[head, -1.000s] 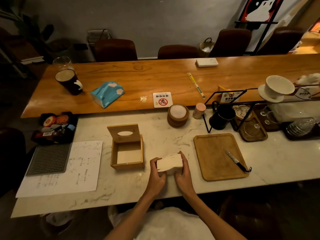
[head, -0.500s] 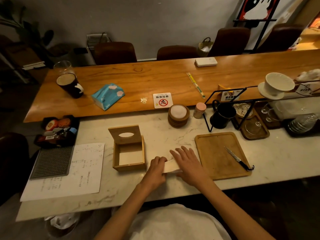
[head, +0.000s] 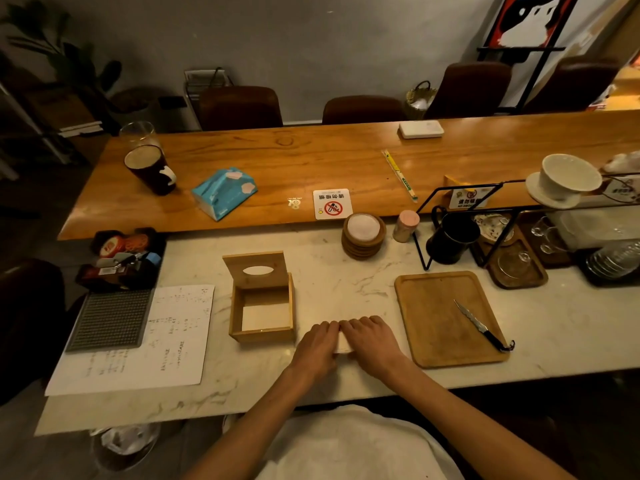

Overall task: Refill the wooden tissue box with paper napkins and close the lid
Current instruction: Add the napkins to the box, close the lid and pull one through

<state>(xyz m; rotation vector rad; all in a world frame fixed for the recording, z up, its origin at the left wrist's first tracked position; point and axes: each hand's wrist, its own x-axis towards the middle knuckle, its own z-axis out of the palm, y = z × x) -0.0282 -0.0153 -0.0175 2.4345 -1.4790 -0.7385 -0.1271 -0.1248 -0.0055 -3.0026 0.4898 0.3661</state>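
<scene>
The wooden tissue box [head: 262, 332] stands on the marble counter, its hinged lid [head: 256, 270] with an oval slot tipped up at the back; the inside looks empty. Just right of the box lies a white stack of paper napkins [head: 343, 342], mostly hidden. My left hand [head: 317, 344] and my right hand [head: 370, 339] lie flat on top of the stack, side by side, palms down, pressing it onto the counter.
A wooden board [head: 443, 317] with a knife [head: 479, 325] lies right of my hands. A printed sheet [head: 145, 341] and a grey mat [head: 110, 318] lie to the left. Stacked coasters [head: 363, 235], a black mug [head: 450, 239] and a blue tissue pack [head: 223, 192] sit further back.
One second ago both hands held the napkin stack upright off the counter. It has since been laid flat, and both hands now press down on it, drawn closer together.
</scene>
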